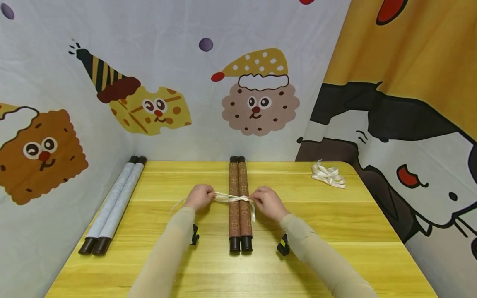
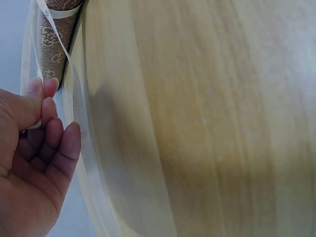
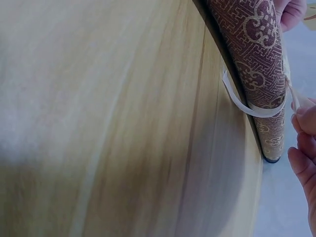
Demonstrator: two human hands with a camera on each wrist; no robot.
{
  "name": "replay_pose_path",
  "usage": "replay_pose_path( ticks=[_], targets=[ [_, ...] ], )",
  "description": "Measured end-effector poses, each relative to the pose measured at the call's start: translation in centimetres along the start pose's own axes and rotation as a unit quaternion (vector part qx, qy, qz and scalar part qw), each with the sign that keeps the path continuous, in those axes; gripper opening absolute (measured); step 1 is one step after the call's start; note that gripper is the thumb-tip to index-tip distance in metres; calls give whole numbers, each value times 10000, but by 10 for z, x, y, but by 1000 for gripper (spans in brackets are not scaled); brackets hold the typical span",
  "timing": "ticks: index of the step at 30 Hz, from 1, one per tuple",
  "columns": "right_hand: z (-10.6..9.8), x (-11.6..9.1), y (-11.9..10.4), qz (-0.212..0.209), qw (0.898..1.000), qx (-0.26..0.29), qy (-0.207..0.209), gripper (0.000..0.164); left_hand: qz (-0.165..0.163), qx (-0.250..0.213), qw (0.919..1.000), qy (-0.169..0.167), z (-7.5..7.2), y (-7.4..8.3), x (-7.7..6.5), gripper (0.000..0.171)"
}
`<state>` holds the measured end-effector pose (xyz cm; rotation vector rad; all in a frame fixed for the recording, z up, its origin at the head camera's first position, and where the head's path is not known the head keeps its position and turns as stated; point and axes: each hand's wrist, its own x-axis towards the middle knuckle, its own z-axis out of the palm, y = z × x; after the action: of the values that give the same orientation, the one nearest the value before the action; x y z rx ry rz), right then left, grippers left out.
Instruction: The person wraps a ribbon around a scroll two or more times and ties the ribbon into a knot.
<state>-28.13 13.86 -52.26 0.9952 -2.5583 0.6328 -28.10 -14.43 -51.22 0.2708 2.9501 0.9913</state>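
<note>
Two brown patterned scroll rolls (image 1: 234, 219) with dark end knobs lie side by side on the table, pointing away from me. A cream ribbon (image 1: 223, 197) runs round their middle and is knotted or looped on top, toward the right roll. On the left side my left hand (image 1: 200, 196) pinches the ribbon between thumb and forefinger; in the left wrist view its other fingers are loosely curled. My right hand (image 1: 270, 203) pinches the ribbon close to the right roll's edge. One short ribbon tail (image 1: 253, 212) hangs down beside that roll.
Two pale blue-grey scroll rolls (image 1: 118, 198) lie along the table's left side. A loose heap of cream ribbon (image 1: 328, 174) sits at the back right. Behind the wooden table (image 1: 335, 256) hangs a cartoon-printed cloth (image 1: 179, 25), and an orange one (image 1: 428, 49) on the right.
</note>
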Motion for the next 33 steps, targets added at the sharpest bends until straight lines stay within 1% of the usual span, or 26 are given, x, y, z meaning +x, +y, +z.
replay_pose_path(
  ticks=[10, 16, 21, 29, 33],
  targets=[
    [2, 1, 0, -86, 10000, 40, 15, 16, -431, 27, 9990, 128, 2, -2, 0, 16],
    [0, -4, -2, -215, 9997, 108, 101, 15, -572, -34, 9983, 130, 4, -1, 0, 17],
    [0, -6, -2, -329, 9992, 70, 220, 14, -688, 44, 9975, 162, 4, -1, 0, 18],
    [1, -8, 1, -209, 9996, 36, 182, 11, -850, 26, 9963, 113, 3, 0, 1, 19],
    [1, -8, 1, -219, 9996, -2, 175, 14, -934, 24, 9956, 110, 4, 0, 1, 20]
  ],
)
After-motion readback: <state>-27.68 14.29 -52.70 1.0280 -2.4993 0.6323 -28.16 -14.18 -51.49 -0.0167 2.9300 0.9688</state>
